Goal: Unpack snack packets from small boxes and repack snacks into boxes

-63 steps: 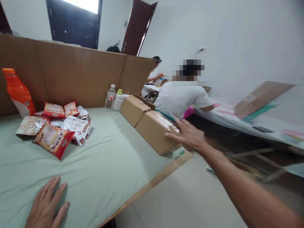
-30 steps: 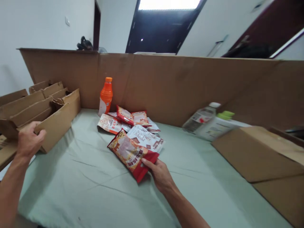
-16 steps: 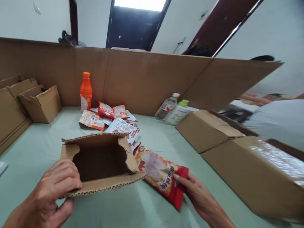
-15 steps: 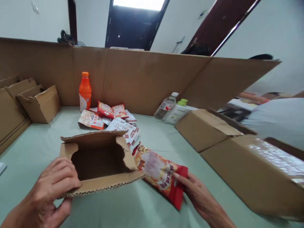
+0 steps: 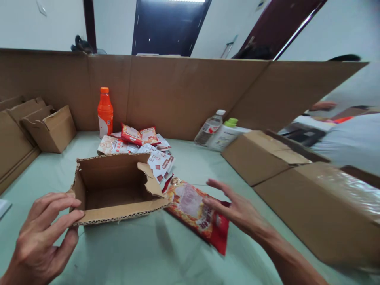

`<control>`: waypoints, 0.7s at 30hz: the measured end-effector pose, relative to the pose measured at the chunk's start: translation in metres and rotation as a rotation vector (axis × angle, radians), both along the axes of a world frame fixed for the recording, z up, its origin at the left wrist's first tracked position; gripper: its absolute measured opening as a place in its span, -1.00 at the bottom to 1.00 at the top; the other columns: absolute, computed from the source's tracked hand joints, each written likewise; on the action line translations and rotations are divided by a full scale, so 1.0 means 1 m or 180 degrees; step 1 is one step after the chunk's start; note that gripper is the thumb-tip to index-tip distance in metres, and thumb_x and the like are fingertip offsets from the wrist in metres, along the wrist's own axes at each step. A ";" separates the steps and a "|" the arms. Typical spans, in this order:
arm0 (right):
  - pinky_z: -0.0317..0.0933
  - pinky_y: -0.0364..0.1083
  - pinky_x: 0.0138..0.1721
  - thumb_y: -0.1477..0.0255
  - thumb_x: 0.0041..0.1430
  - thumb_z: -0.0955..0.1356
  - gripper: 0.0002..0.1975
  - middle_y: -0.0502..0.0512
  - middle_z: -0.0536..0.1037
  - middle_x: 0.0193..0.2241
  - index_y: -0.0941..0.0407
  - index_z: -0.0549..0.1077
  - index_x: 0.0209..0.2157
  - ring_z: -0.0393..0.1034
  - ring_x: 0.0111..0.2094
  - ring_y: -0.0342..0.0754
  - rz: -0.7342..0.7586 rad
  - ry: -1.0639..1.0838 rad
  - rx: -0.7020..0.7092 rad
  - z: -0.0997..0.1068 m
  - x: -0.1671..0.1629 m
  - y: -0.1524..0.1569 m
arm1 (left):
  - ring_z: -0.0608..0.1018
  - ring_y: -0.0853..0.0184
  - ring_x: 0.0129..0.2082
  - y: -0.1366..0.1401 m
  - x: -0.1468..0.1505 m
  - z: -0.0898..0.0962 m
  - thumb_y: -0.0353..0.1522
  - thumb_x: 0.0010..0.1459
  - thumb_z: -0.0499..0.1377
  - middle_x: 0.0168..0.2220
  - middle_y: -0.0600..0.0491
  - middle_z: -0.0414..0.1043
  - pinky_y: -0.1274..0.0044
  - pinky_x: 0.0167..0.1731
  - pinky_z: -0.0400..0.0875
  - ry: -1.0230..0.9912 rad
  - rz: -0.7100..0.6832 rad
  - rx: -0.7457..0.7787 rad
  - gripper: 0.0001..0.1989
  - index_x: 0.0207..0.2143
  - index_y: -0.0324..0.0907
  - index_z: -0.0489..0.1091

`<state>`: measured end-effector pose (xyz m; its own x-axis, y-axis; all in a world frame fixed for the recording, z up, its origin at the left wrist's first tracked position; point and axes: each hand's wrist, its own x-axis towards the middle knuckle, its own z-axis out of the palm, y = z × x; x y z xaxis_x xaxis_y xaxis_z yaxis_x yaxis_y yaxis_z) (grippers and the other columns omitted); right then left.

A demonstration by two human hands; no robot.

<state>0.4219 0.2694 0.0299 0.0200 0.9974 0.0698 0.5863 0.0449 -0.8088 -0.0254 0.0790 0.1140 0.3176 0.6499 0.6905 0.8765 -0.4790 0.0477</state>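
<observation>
My left hand (image 5: pixel 49 233) pinches the near left corner of a small cardboard box (image 5: pixel 124 213), thumb below and fingers over the edge. The box faces me with its top open, and a torn flap hangs at its right side. Just right of it lies a red and yellow food packet (image 5: pixel 192 206), flat on the table with one end close to the box. Over the packet's right end hovers my right hand (image 5: pixel 234 206), fingers spread and holding nothing; whether a fingertip touches the wrapper I cannot tell.
Behind the box lie several snack packets (image 5: pixel 139 135) beside an orange bottle (image 5: pixel 105 113). A clear bottle (image 5: pixel 209 128) and a white green-capped bottle (image 5: pixel 222 136) lean by a cardboard wall (image 5: pixel 178 95). Boxes stand left (image 5: pixel 50 130) and right (image 5: pixel 311 209). A person is beyond, at right.
My right hand has let go of the red packet and lifted with its fingers spread. My left hand has shifted left along the box, whose left flap no longer shows folded inward.
</observation>
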 end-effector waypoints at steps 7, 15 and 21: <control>0.46 0.06 -0.31 0.02 -0.31 0.58 -0.43 0.15 0.73 -0.34 0.10 0.68 -0.26 0.61 -0.34 0.25 0.1151 0.0067 -0.1472 0.021 -0.030 0.002 | 0.52 0.19 0.16 -0.002 -0.006 -0.003 -0.64 0.25 0.15 -0.03 0.00 0.58 0.37 0.08 0.51 -0.0054 -0.0190 -0.0176 -0.66 -0.03 -0.12 0.46; 0.41 0.02 -0.44 -0.08 -0.23 0.52 -0.48 0.11 0.69 -0.45 0.07 0.62 -0.38 0.57 -0.43 0.20 0.1046 -0.0114 -0.1389 0.029 -0.031 -0.028 | 0.51 0.15 0.21 -0.015 -0.032 -0.004 -0.61 0.25 0.12 0.04 -0.01 0.57 0.31 0.08 0.57 -0.0291 -0.0225 -0.0373 -0.61 0.00 -0.03 0.48; 0.42 0.21 -0.32 -0.12 0.06 0.42 -0.58 0.24 0.60 -0.44 -0.10 0.59 -0.26 0.54 -0.30 0.34 -0.0318 -0.0846 0.0459 0.095 -0.018 -0.047 | 0.46 0.16 0.25 -0.014 -0.021 -0.012 -0.64 0.30 0.07 0.06 0.00 0.51 0.29 0.15 0.52 -0.0661 -0.0194 -0.0396 -0.62 -0.01 -0.05 0.45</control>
<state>0.4036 0.2222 0.1249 0.0795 0.9708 0.2262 0.7837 0.0794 -0.6161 -0.0465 0.0647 0.1015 0.2184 0.7179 0.6610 0.8114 -0.5099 0.2858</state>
